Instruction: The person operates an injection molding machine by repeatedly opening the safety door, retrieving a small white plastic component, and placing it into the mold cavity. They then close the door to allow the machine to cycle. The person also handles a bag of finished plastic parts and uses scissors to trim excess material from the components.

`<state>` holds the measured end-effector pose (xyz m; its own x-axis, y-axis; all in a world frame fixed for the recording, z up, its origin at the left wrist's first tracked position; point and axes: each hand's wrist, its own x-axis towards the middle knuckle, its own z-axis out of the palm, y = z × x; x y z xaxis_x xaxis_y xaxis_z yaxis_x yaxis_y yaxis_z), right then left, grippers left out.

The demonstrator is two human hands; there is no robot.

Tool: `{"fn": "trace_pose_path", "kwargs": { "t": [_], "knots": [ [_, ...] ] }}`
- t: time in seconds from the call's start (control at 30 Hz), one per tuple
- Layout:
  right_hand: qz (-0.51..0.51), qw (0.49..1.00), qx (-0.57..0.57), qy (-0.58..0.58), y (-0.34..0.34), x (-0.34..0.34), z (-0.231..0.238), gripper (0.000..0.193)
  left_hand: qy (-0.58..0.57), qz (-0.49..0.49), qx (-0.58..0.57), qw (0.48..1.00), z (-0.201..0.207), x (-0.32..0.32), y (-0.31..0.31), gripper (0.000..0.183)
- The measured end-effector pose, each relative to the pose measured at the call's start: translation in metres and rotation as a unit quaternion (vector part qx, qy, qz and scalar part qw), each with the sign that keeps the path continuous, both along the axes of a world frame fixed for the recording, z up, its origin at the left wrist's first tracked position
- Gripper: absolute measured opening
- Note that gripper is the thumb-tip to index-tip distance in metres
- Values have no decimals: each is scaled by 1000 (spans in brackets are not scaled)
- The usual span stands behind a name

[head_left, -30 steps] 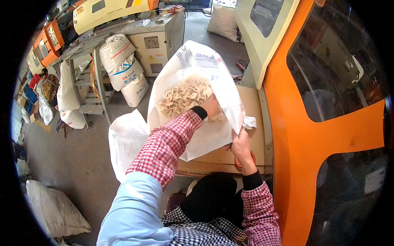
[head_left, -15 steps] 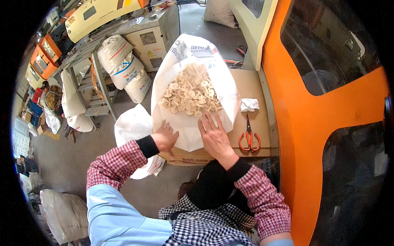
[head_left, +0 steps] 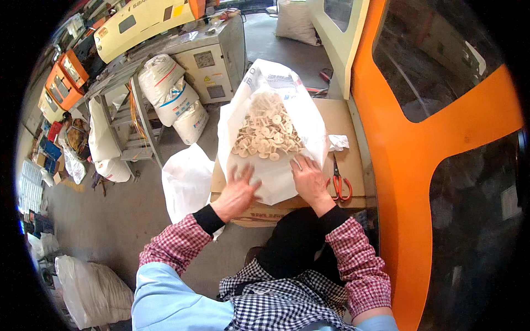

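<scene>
A white woven sack (head_left: 265, 185) lies with its mouth toward me on a cardboard box (head_left: 353, 171). Inside is a heap of small cream-coloured pieces (head_left: 268, 135), each with a round disc head and a stem. My left hand (head_left: 237, 193) is over the near left part of the sack mouth, fingers spread and slightly blurred, holding nothing. At the near right edge of the sack, my right hand (head_left: 310, 181) rests its slightly bent fingers on the material; its thumb is hidden. Close to its right lie red-handled scissors (head_left: 341, 186), partly covered by the hand.
A crumpled white wrapper (head_left: 338, 142) lies beyond the scissors. Left of the box stands another white sack (head_left: 187, 179). Filled sacks (head_left: 168, 88) lean by a metal step frame (head_left: 144, 127). An orange machine panel (head_left: 397, 165) bounds the right side.
My left hand has shifted right and spread its fingers. My right hand has moved right toward the sack's edge, its fingers now more bent. The view has also shifted somewhat.
</scene>
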<state>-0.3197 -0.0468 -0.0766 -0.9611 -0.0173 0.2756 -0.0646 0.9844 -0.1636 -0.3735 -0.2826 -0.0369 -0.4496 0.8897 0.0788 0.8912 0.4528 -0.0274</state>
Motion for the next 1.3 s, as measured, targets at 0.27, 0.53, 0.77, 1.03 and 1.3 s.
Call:
{"fn": "trace_pose_path", "kwargs": {
  "t": [0.27,0.53,0.77,1.03,1.3],
  "knots": [
    [-232,899,-292,229,15,-6,14,76,-139,286,331,888,21,-51,-15,84],
    [-307,909,-246,139,78,-31,-6,47,-114,255,364,888,-47,-37,-19,50],
    [-119,920,-352,125,82,6,13,58,-275,299,331,852,-48,-14,-39,51],
    [-229,610,-759,-10,134,-27,8,68,-562,491,350,566,-46,-155,-51,84],
    [-154,666,-679,-269,135,-29,8,60,-641,283,335,630,-124,-229,-44,55]
  ]
}}
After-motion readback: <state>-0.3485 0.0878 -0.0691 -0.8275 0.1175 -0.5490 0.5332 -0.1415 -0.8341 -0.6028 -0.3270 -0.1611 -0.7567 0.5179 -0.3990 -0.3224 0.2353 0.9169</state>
